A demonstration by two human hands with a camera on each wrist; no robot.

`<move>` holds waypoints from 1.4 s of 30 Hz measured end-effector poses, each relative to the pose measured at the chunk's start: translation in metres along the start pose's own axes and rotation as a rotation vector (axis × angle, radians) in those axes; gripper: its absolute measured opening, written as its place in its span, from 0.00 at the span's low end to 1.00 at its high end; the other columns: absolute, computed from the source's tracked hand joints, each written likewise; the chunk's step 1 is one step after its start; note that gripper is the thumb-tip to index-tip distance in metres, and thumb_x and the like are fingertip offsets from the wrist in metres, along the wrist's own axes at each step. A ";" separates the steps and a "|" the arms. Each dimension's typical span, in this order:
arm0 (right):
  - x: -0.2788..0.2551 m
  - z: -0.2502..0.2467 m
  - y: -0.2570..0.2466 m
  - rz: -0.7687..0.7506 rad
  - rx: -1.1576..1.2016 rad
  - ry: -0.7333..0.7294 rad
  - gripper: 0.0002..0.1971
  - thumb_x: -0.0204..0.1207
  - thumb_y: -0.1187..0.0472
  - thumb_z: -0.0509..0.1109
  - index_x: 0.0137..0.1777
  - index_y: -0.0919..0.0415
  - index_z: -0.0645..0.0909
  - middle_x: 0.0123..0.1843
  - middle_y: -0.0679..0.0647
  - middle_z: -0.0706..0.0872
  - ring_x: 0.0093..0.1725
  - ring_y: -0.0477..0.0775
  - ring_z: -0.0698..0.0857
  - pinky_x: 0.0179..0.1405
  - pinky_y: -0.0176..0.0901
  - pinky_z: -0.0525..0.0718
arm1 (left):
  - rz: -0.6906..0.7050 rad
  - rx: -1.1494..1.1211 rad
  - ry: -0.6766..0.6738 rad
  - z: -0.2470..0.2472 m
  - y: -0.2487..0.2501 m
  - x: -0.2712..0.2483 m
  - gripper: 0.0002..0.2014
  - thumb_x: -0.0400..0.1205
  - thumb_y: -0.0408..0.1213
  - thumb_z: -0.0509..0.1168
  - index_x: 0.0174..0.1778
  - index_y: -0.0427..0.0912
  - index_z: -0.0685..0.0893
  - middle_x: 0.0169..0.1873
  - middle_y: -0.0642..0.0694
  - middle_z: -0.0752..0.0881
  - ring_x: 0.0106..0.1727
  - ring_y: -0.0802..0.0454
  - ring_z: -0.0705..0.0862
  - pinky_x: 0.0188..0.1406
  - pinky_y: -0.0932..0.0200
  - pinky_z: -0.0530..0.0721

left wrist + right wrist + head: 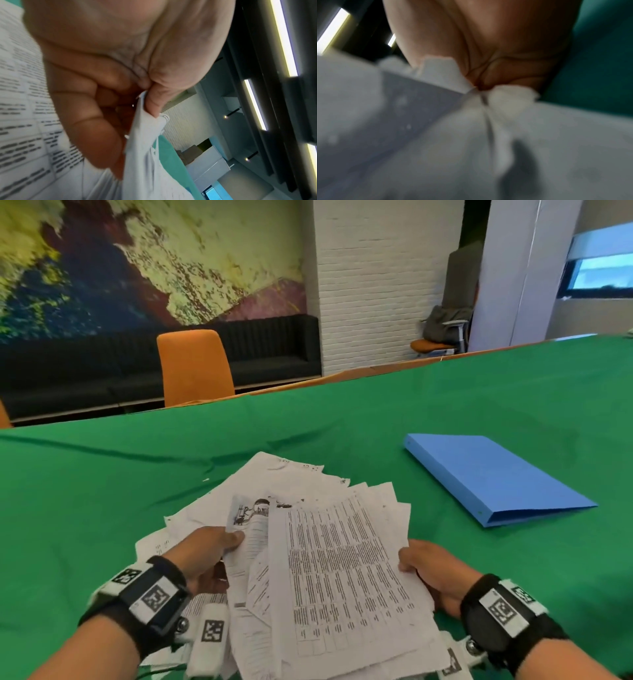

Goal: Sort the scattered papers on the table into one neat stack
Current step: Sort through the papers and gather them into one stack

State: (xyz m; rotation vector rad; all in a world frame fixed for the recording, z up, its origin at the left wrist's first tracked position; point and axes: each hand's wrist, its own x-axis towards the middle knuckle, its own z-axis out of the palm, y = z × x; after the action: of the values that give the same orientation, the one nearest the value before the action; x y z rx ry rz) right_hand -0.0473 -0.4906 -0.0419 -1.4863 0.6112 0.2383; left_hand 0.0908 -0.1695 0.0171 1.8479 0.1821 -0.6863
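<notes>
A loose, fanned bundle of printed white papers [335, 563] is held between both hands above the green table [102, 491]. The top sheet carries dense columns of text. My left hand [205, 553] grips the bundle's left side, thumb on top of a sheet with a small picture. In the left wrist view the left hand [120, 94] pinches the papers [145, 148] between thumb and curled fingers. My right hand [431, 570] grips the bundle's right edge. The blurred right wrist view shows the right hand [488, 47] with the papers [471, 135] pressed into its palm.
A closed blue folder [493, 477] lies flat on the table to the right of the papers. An orange chair [195, 368] stands at the table's far edge, with a black sofa [274, 350] behind it.
</notes>
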 end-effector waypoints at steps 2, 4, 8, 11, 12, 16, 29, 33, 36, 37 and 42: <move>-0.003 0.002 -0.001 0.015 0.030 0.010 0.08 0.78 0.76 0.55 0.49 0.65 0.72 0.46 0.68 0.89 0.45 0.71 0.92 0.49 0.59 0.90 | 0.014 0.074 -0.012 0.006 0.004 0.002 0.15 0.90 0.43 0.61 0.64 0.34 0.81 0.49 0.30 0.92 0.47 0.33 0.92 0.60 0.33 0.88; -0.006 0.004 -0.002 0.009 0.059 0.006 0.09 0.75 0.74 0.58 0.50 0.62 0.69 0.49 0.69 0.85 0.47 0.73 0.91 0.54 0.62 0.88 | 0.059 0.102 -0.034 0.015 0.008 0.003 0.17 0.89 0.47 0.63 0.64 0.37 0.82 0.47 0.33 0.93 0.43 0.37 0.91 0.53 0.41 0.90; -0.009 0.002 -0.001 0.008 0.051 -0.022 0.09 0.83 0.69 0.60 0.60 0.71 0.77 0.58 0.69 0.91 0.61 0.78 0.89 0.68 0.74 0.83 | 0.228 0.262 -0.111 0.028 0.007 -0.005 0.10 0.83 0.41 0.72 0.59 0.47 0.85 0.51 0.44 0.94 0.50 0.43 0.94 0.54 0.41 0.91; -0.014 0.006 -0.004 -0.042 0.001 -0.061 0.13 0.87 0.59 0.66 0.66 0.64 0.82 0.58 0.64 0.94 0.59 0.69 0.92 0.67 0.67 0.85 | 0.268 0.243 -0.112 0.026 -0.002 -0.008 0.15 0.81 0.29 0.72 0.61 0.45 0.82 0.52 0.44 0.94 0.51 0.43 0.94 0.56 0.36 0.91; -0.014 0.006 -0.004 -0.050 -0.019 -0.068 0.12 0.86 0.60 0.67 0.66 0.63 0.82 0.58 0.63 0.94 0.58 0.68 0.93 0.67 0.67 0.85 | 0.263 0.180 -0.137 0.023 -0.006 -0.010 0.17 0.81 0.26 0.71 0.64 0.44 0.81 0.53 0.42 0.94 0.53 0.41 0.94 0.57 0.34 0.90; -0.013 0.005 -0.006 -0.035 -0.127 -0.024 0.10 0.87 0.63 0.65 0.63 0.65 0.82 0.54 0.64 0.95 0.53 0.68 0.94 0.63 0.66 0.88 | 0.243 -0.107 -0.214 0.005 -0.022 -0.018 0.25 0.82 0.15 0.63 0.72 0.43 0.77 0.61 0.35 0.90 0.61 0.31 0.90 0.64 0.27 0.84; -0.021 0.011 -0.003 -0.018 -0.077 0.061 0.17 0.89 0.53 0.61 0.63 0.66 0.83 0.53 0.67 0.94 0.55 0.74 0.92 0.62 0.67 0.89 | 0.101 0.171 0.021 0.003 -0.018 -0.023 0.14 0.86 0.44 0.67 0.61 0.37 0.85 0.44 0.40 0.95 0.46 0.39 0.94 0.57 0.39 0.91; -0.023 0.013 -0.005 -0.023 -0.049 0.036 0.18 0.89 0.51 0.61 0.64 0.64 0.83 0.52 0.65 0.95 0.53 0.72 0.93 0.59 0.66 0.90 | 0.096 -0.161 0.014 0.008 -0.020 -0.017 0.12 0.89 0.35 0.61 0.63 0.34 0.84 0.50 0.31 0.93 0.55 0.27 0.90 0.66 0.29 0.84; -0.022 0.012 -0.006 -0.019 -0.006 0.089 0.20 0.90 0.49 0.59 0.63 0.65 0.84 0.51 0.67 0.95 0.52 0.74 0.93 0.57 0.67 0.90 | 0.073 -0.241 -0.013 0.018 -0.028 -0.019 0.13 0.88 0.38 0.63 0.61 0.35 0.88 0.50 0.32 0.93 0.50 0.32 0.90 0.66 0.33 0.84; -0.021 0.011 -0.006 -0.019 0.002 0.101 0.20 0.90 0.49 0.59 0.62 0.65 0.84 0.51 0.68 0.94 0.52 0.75 0.93 0.59 0.69 0.89 | 0.066 -0.237 -0.037 0.022 -0.030 -0.020 0.14 0.88 0.40 0.64 0.61 0.35 0.89 0.51 0.33 0.93 0.48 0.34 0.91 0.63 0.35 0.86; -0.019 0.013 -0.004 -0.019 -0.005 0.081 0.21 0.89 0.47 0.60 0.64 0.64 0.83 0.52 0.66 0.95 0.51 0.71 0.94 0.56 0.63 0.91 | 0.114 -0.243 -0.002 0.034 -0.030 -0.015 0.18 0.90 0.47 0.61 0.59 0.35 0.88 0.49 0.32 0.93 0.52 0.31 0.92 0.64 0.33 0.86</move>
State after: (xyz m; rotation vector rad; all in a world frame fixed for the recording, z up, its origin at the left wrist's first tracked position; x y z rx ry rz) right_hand -0.0576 -0.4742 -0.0289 -1.5114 0.6613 0.1652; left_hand 0.0524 -0.1857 -0.0069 1.6118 0.1508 -0.5609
